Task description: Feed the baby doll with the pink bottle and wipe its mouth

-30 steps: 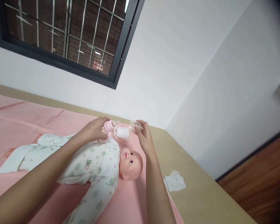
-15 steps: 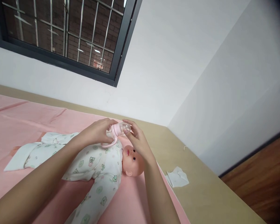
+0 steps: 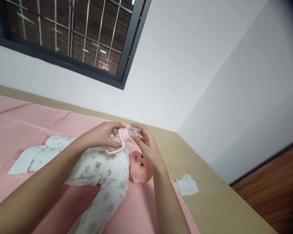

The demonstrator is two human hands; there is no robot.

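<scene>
Above the doll's chest, my left hand is closed around the body of a baby bottle with a pink collar and a pink looped handle. The bottle lies tilted nearly sideways, its clear cap pointing right. My right hand grips that cap between thumb and fingers. Beneath both hands a baby doll lies on its back, head to the right, dressed in a white suit printed with green bears. My left forearm covers part of its legs.
A pink sheet is spread under the doll on a wooden surface. A crumpled white tissue lies right of the sheet. White walls rise behind, with a dark-framed barred window at upper left.
The view has shifted slightly. Both hands still hold the bottle, which sits a little further right in the picture; the doll stays where it was on the sheet.
</scene>
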